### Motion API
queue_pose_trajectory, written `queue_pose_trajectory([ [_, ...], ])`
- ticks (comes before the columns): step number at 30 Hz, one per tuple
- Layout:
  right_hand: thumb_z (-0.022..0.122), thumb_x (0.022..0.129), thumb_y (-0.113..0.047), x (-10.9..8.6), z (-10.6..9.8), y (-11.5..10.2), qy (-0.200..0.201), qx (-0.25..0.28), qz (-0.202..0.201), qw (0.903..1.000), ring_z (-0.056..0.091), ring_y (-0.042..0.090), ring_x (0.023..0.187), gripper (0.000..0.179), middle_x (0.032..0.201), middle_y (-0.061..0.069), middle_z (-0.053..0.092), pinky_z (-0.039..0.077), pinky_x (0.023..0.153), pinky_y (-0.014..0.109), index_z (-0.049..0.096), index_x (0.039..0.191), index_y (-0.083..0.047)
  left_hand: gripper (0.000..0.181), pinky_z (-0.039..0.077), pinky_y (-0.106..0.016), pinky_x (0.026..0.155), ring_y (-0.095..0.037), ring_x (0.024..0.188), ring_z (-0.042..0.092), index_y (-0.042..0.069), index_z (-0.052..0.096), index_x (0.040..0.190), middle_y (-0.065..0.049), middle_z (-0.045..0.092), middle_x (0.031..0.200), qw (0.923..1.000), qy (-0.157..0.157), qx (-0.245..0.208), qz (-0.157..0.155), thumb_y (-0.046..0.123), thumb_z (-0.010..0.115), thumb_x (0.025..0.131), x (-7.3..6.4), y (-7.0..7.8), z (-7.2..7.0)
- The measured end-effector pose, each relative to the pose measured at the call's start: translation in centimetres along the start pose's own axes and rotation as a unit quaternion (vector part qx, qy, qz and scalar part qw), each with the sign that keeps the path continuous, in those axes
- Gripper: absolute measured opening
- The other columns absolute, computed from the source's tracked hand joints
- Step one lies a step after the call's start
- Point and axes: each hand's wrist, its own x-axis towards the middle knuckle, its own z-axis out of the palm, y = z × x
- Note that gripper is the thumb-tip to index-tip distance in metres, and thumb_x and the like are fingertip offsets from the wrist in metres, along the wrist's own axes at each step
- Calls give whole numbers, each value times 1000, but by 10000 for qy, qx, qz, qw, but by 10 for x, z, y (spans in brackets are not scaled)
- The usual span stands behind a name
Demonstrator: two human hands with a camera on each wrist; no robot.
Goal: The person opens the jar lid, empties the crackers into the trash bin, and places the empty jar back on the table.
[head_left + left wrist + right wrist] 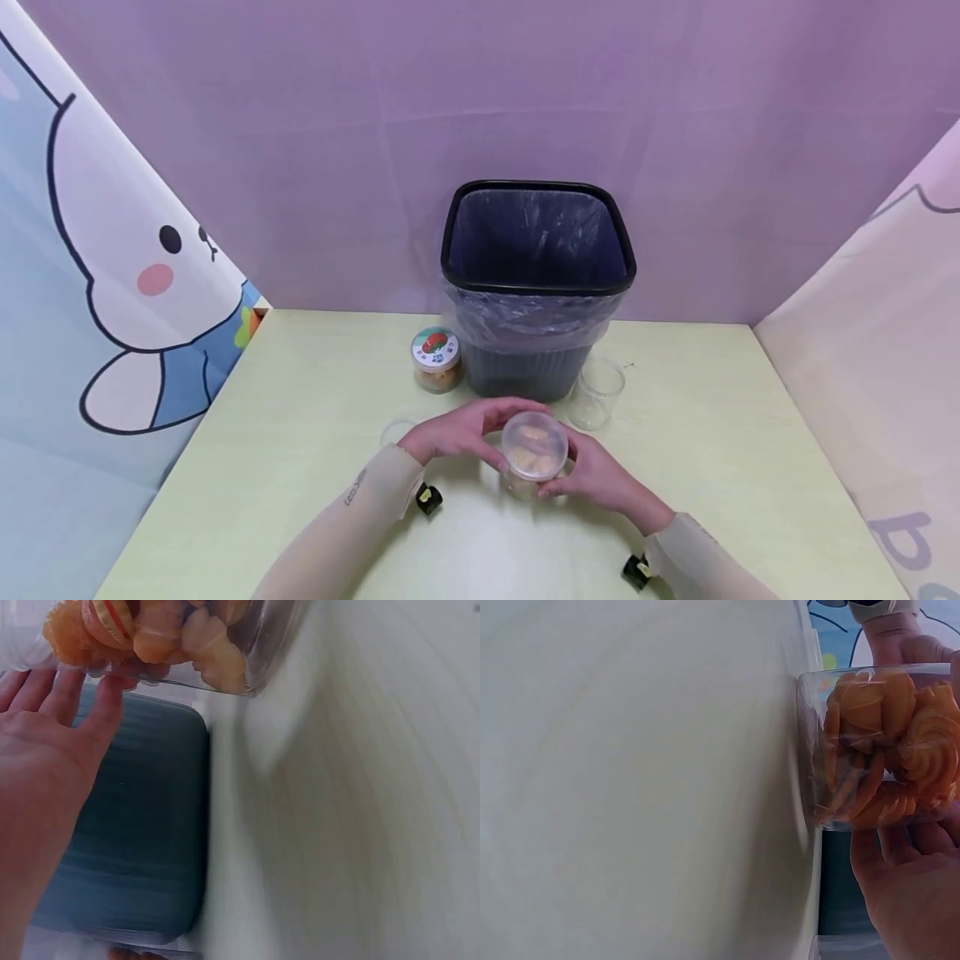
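Observation:
A clear plastic jar [525,485] of orange-brown cookies [866,742] has a translucent lid [535,446] over its mouth. My left hand [472,435] holds it from the left, thumb at the near side and fingers reaching round the far side. From the right, my right hand [596,472] grips the jar with its thumb toward me. In the right wrist view the cookies look swirled and piled against the wall. The left wrist view cuts off the top of the jar.
A dark bin [525,375] with a clear liner stands behind the hands. Left of it is a jar [437,372] with a printed lid. An empty clear jar [602,379] stands to its right. A clear round piece [390,432] lies partly behind my left wrist.

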Motion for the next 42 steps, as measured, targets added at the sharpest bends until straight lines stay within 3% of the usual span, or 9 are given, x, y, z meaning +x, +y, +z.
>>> queue_pose_trajectory([
  [9,93,66,-13,3,-2,-2,10,-48,-89,9999,53,21,126,90,137,4,58,39,105,28,48,144,-7,84,34,-38,113,-22,136,46,10,46,148,-3,52,146,9983,492,281,111,11,87,74,-4,2,7],
  [13,93,67,-16,4,-2,-2,14,-61,-58,10000,53,21,127,91,137,4,58,39,105,28,48,145,-7,84,34,-40,112,-24,134,48,9,48,147,-6,55,143,9944,944,438,180,6,87,73,-8,4,15],
  [18,93,66,-15,5,-1,-2,12,-83,-138,9999,53,21,126,92,136,4,59,39,105,29,47,145,-7,83,36,-39,111,-22,130,51,11,50,145,-3,58,139,9843,1654,618,-50,4,87,72,-13,9,29],
  [22,93,67,-14,7,0,-1,27,-114,-198,9997,54,21,126,90,135,1,60,40,106,31,49,145,-10,83,38,-40,110,-22,129,51,10,50,145,-2,57,140,9727,2230,602,-204,4,88,72,-16,12,43],
  [26,93,67,-15,6,1,1,51,-139,-195,9997,54,20,126,90,135,0,60,40,105,32,49,145,-13,84,40,-43,108,-24,130,50,9,50,144,-4,56,141,9563,2833,697,-209,5,90,70,-19,13,61],
  [36,93,67,-26,2,6,0,156,-205,-136,9996,55,19,123,88,132,-1,61,41,104,33,51,143,-14,87,42,-47,104,-20,127,52,12,52,141,3,57,136,9015,4198,1050,-113,16,94,65,-17,13,100],
  [39,93,68,-27,2,5,0,161,-239,-143,9995,55,19,123,86,131,-1,61,41,104,33,51,143,-14,86,44,-47,102,-21,127,52,9,52,141,1,58,137,8933,4326,1219,-13,16,94,66,-15,14,104],
  [42,92,70,-27,3,5,0,162,-303,-170,9993,56,19,123,84,131,-1,62,42,103,32,52,142,-14,87,44,-47,102,-21,127,51,7,50,141,0,57,137,8935,4299,1294,-16,17,94,67,-14,15,105],
])
